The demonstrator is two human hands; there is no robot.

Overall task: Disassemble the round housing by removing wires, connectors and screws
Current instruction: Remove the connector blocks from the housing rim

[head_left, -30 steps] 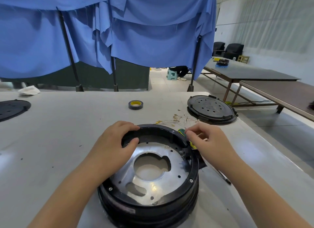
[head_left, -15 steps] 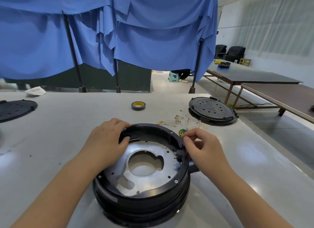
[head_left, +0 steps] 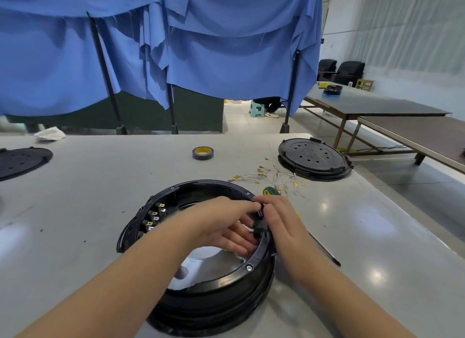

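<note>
Both hands point(head_left: 221, 227) point(head_left: 279, 222) pinching connector point(head_left: 259, 230) inside housing point(head_left: 226, 282); screwdriver point(head_left: 324, 249), wires point(head_left: 274, 176) beside.

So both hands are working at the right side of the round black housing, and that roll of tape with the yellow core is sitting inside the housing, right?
Not quite. The roll of tape lies on the table beyond the round housing, not inside it, as the head view shows. Both the left hand and the right hand are indeed at its right side.

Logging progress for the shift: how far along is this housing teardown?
Done: loose wires lie on the table. In hand: left hand and right hand work a black connector at the round housing rim. Left: rim screws and the terminals inside.
</note>
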